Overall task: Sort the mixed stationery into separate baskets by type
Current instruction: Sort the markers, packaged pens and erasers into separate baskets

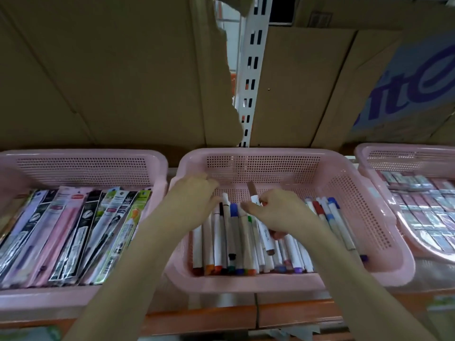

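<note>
Three pink perforated plastic baskets sit side by side along an orange-edged shelf [295,313], seen from above. Behind them rise brown cardboard boxes [110,70], with a white slotted shelving upright [253,70] showing in the gap between them; the box at the far right carries a blue printed panel [413,82].

The left basket [81,158] holds long flat packets [73,232] lying in a row, in pink, black, white and green.

The middle basket [261,156] holds white-barrelled markers [236,242] with coloured caps, laid lengthwise and packed toward its near edge. The left hand [197,190] reaches into the basket's far left corner, fingers bent down over the marker tips; whether it grips anything cannot be told. The right hand [275,207] hovers at the centre, fingers curled around one marker [253,194] whose end sticks up toward the far wall.

The right basket [403,153], partly cut off, holds small wrapped rectangular packs [423,205] in rows.
</note>
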### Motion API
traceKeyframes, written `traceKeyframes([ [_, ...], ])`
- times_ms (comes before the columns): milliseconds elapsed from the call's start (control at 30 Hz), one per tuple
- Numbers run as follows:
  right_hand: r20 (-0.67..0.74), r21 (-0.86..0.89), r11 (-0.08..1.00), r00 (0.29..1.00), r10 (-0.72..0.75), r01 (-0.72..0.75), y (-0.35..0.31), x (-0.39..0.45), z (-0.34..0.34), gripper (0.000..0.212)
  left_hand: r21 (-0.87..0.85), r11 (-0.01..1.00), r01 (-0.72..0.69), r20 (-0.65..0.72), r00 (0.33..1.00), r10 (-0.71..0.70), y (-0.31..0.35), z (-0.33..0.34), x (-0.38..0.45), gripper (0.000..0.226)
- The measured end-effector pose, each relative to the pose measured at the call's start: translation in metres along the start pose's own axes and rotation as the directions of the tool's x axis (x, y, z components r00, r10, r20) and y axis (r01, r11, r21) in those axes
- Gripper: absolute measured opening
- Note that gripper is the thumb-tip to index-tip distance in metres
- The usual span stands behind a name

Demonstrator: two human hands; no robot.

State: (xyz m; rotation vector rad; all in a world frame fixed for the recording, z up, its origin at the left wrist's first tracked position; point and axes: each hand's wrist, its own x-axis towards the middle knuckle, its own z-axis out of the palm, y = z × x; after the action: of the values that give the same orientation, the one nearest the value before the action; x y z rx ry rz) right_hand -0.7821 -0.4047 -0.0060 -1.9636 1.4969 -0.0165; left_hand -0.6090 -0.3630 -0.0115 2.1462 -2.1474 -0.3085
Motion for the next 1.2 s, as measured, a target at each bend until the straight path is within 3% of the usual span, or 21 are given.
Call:
traceKeyframes([
  [133,0.05,-0.034,0.999,0.999,0.019,-0.017,-0.024,0.001,0.018,0.045,0.011,0.999,-0.042,-0.085,0.995,0.043,-0.008,-0.001,-0.007,0.029],
  [300,0.016,-0.181,0.98,0.996,0.084,-0.08,-0.033,-0.004,0.029,0.047,-0.013,0.994,-0.11,-0.139,0.984,0.107,-0.017,0.0,-0.015,0.026],
  [433,-0.101,-0.126,0.981,0.986,0.134,-0.147,-0.02,-0.016,0.022,0.051,-0.005,0.996,-0.091,-0.014,0.996,0.091,-0.013,-0.005,-0.008,0.027],
  [633,-0.203,0.096,0.987,0.968,0.146,-0.128,0.005,-0.033,0.006,0.02,-0.093,0.995,-0.023,0.243,0.969,0.045,0.017,0.011,0.02,0.049],
  [733,-0.246,0.152,0.983,0.959,0.139,-0.104,0.02,-0.033,0.0,0.016,-0.057,0.998,-0.031,0.291,0.956,0.046,0.029,0.018,0.022,0.044],
  [967,-0.331,0.355,0.926,0.944,-0.005,0.13,0.049,-0.028,-0.034,0.021,0.092,0.996,-0.018,0.198,0.98,-0.001,0.058,0.009,0.026,0.05],
  [1200,-0.446,0.302,0.943,0.895,0.011,0.139,0.153,-0.023,-0.123,0.013,-0.075,0.988,-0.136,-0.07,0.989,0.131,0.169,-0.002,0.053,0.043],
])
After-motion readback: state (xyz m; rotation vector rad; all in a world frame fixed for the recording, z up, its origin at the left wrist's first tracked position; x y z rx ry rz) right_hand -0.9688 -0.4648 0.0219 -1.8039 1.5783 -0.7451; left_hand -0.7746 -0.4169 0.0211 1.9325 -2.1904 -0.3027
